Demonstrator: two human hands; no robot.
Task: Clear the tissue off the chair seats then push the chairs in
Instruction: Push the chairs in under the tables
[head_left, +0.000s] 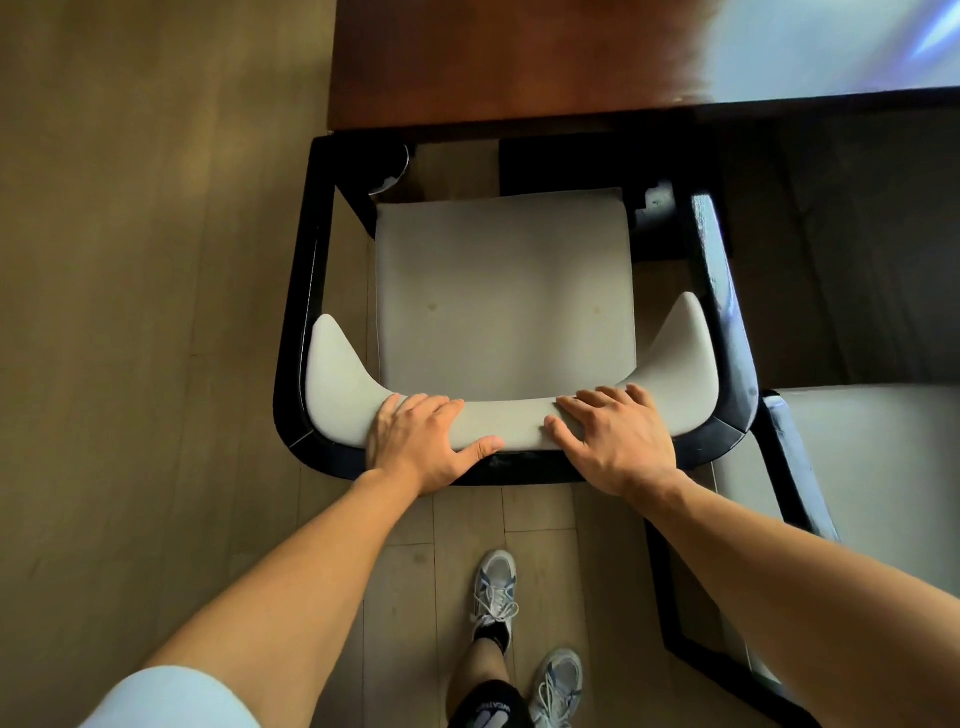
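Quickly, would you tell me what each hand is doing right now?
Left hand: open, fingers resting on the chair back.
Right hand: open, flat on it too.

Dining room: polished wood table (519, 62), upholstered armchair (504, 291), plank floor (156, 260).
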